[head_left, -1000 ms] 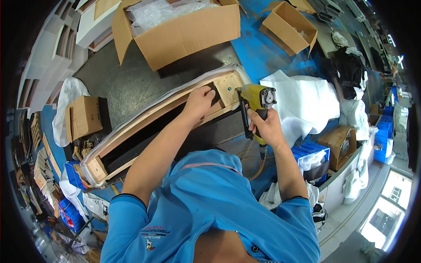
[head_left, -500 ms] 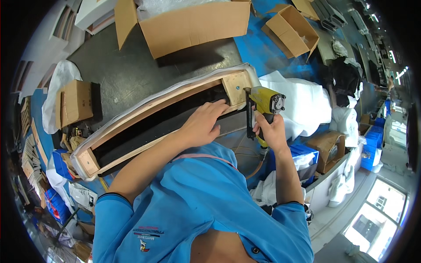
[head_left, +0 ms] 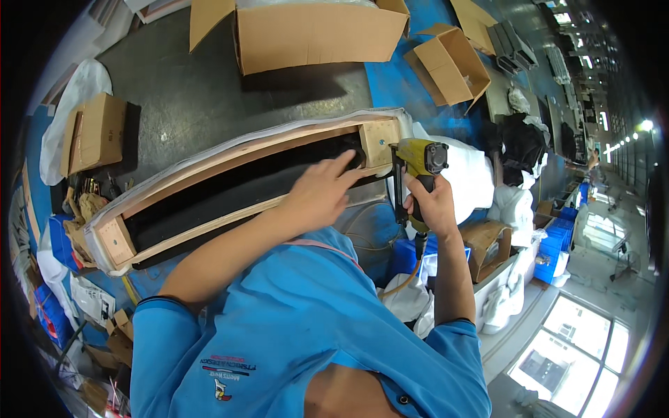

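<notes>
A long wooden frame (head_left: 202,226) wrapped in white cloth lies across the table in front of me, with black fabric (head_left: 230,188) lining its inside. My left hand (head_left: 322,194) rests over the near rail close to the right end, fingers stretched out and apart, some tips at the black fabric. It holds nothing. My right hand (head_left: 433,203) grips the handle of a yellow and black staple gun (head_left: 419,157), whose nose is at the frame's right end, beside the wooden corner block (head_left: 380,141). Whether the nose touches the wood, I cannot tell. A hose runs down from the gun's handle.
A big cardboard box (head_left: 320,35) stands beyond the frame, and an open smaller carton (head_left: 449,66) is to its right. At the left sits another carton (head_left: 97,132). White padding (head_left: 463,174) and a blue bin (head_left: 411,256) lie on the right.
My left hand's fingers have spread from lying closer together, the index stretching forward. The staple gun stays at the frame's right end. The whole view has shifted slightly.
</notes>
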### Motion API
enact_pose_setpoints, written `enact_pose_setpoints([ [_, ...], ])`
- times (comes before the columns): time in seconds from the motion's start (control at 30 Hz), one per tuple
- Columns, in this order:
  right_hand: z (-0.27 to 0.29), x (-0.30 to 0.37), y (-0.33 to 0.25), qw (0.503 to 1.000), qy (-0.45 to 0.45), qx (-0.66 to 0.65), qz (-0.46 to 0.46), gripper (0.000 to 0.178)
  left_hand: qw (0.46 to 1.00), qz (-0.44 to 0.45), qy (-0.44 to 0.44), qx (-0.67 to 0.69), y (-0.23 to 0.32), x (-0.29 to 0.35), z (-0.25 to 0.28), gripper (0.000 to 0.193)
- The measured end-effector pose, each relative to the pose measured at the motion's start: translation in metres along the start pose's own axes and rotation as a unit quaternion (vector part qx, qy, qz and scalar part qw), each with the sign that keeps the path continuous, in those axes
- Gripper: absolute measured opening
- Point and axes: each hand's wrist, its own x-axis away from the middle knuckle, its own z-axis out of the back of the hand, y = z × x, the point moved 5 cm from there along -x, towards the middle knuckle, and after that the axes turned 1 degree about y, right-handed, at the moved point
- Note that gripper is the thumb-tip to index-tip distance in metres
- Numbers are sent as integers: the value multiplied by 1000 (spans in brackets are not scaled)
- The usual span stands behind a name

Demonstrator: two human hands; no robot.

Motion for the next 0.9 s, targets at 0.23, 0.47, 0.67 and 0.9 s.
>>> enact_pose_setpoints([
  [0.23,-61,-2,-52,983,-160,74,-42,44,992,-52,-72,-92,-18,29,-1,43],
  [0.47,-45,-9,-50,957,-116,253,-82,46,995,-80,-30,-55,-28,35,-2,39],
  [0.67,-53,-11,-39,942,-104,312,-67,40,994,-64,-20,-83,-27,44,10,33],
  [0.9,-78,1,-46,966,-146,168,-132,41,993,-87,4,-75,-38,63,18,25],
])
